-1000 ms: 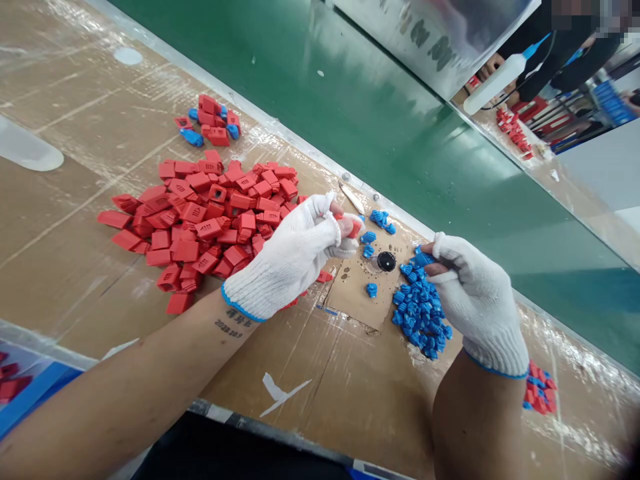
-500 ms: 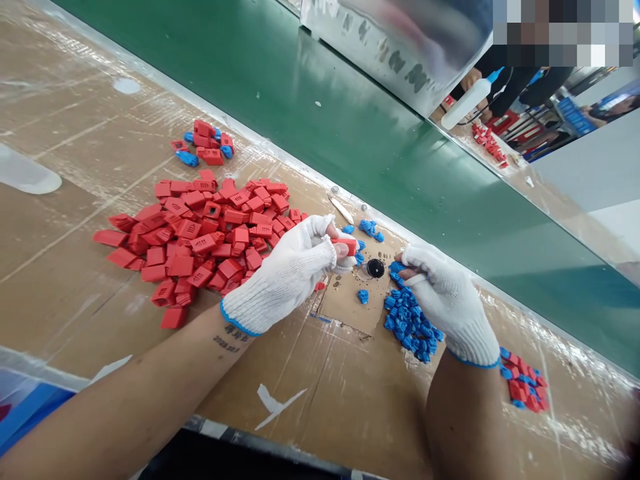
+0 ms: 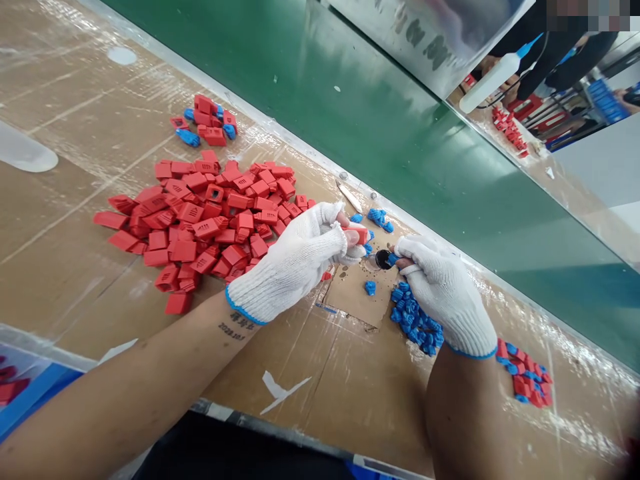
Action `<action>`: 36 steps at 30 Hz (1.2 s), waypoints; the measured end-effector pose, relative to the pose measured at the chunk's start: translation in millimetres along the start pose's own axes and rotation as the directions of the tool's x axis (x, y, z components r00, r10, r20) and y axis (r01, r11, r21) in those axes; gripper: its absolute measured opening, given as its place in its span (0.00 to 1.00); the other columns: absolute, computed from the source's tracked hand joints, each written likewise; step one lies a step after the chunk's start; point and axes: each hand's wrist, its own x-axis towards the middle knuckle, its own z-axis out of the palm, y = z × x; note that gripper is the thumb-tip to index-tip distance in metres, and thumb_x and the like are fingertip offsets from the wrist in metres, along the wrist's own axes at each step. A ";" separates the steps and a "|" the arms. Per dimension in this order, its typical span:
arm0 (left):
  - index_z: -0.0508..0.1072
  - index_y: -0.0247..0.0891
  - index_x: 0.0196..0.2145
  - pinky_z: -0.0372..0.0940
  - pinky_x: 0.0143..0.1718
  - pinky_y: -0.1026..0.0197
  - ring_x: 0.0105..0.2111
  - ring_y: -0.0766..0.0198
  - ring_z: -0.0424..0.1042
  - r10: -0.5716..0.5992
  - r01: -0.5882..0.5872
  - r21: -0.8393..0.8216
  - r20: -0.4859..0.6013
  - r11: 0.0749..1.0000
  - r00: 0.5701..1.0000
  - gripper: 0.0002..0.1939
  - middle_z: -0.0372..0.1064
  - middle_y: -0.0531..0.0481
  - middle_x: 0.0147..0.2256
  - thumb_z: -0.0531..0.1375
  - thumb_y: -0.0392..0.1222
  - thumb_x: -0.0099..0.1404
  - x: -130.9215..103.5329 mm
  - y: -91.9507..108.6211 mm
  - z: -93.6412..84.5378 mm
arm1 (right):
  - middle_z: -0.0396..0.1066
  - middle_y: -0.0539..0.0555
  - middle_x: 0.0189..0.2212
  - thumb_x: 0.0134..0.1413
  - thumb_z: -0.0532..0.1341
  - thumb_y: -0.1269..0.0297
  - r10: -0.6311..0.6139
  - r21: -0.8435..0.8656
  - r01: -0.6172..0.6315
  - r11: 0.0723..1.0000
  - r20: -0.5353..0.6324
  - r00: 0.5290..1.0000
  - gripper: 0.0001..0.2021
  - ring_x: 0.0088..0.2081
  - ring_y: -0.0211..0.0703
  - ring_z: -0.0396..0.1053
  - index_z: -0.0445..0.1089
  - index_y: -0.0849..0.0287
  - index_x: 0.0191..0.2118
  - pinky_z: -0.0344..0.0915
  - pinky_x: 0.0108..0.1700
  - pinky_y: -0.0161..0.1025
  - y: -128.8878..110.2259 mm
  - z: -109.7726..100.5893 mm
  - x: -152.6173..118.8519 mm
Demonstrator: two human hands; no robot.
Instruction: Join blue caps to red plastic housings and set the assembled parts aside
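A red plastic block (image 3: 356, 235) is pinched between the thumb and fingers of my left hand (image 3: 305, 257), which wears a white knit glove with bare fingertips. My right hand (image 3: 443, 287), gloved the same way, grips a small blue plastic piece (image 3: 393, 259) at its fingertips. That piece is at the rim of a small round pot of black liquid (image 3: 383, 259); I cannot tell whether it touches the liquid. Below my right hand lies a pile of blue pieces (image 3: 413, 317). A large heap of red blocks (image 3: 200, 227) spreads to the left of my left hand.
A cardboard sheet (image 3: 353, 293) lies under the pot, with a loose blue piece (image 3: 370, 288) on it. Behind runs a green belt (image 3: 280, 87). Mixed red and blue groups lie at far left (image 3: 207, 120) and right (image 3: 527, 377). Across the belt, a person's arms show near a white bottle (image 3: 493, 80).
My right hand has moved from the blue pile to the pot, carrying a blue piece. My left hand still holds the red block. The camera view has shifted slightly.
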 end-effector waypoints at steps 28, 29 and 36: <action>0.65 0.40 0.36 0.65 0.33 0.67 0.29 0.72 0.68 -0.019 0.019 0.050 0.010 0.999 1.000 0.18 0.68 0.57 0.31 0.73 0.35 0.59 1.1 0.0 -1.1 | 0.66 0.49 0.30 0.55 0.53 0.81 0.009 -0.080 -0.009 0.997 -0.009 1.000 0.12 0.34 0.42 0.65 0.60 0.54 0.34 0.58 0.37 0.39 -3.6 -0.1 1.1; 0.65 0.40 0.35 0.66 0.33 0.67 0.30 0.72 0.69 -0.019 0.019 0.050 0.010 0.999 1.000 0.18 0.68 0.57 0.31 0.73 0.35 0.59 1.2 0.1 -0.9 | 0.66 0.49 0.30 0.54 0.53 0.81 0.008 -0.081 -0.009 0.997 -0.009 1.000 0.12 0.34 0.42 0.65 0.60 0.54 0.34 0.58 0.37 0.39 -3.5 -0.3 1.0; 0.67 0.39 0.35 0.68 0.35 0.67 0.31 0.71 0.70 -0.008 0.008 0.040 0.007 0.999 1.000 0.18 0.69 0.56 0.31 0.75 0.36 0.59 0.2 1.0 -0.4 | 0.72 0.49 0.33 0.58 0.56 0.81 -0.048 -0.058 0.040 0.998 -0.148 0.988 0.13 0.36 0.42 0.69 0.66 0.53 0.37 0.64 0.39 0.40 -6.0 -11.0 -3.7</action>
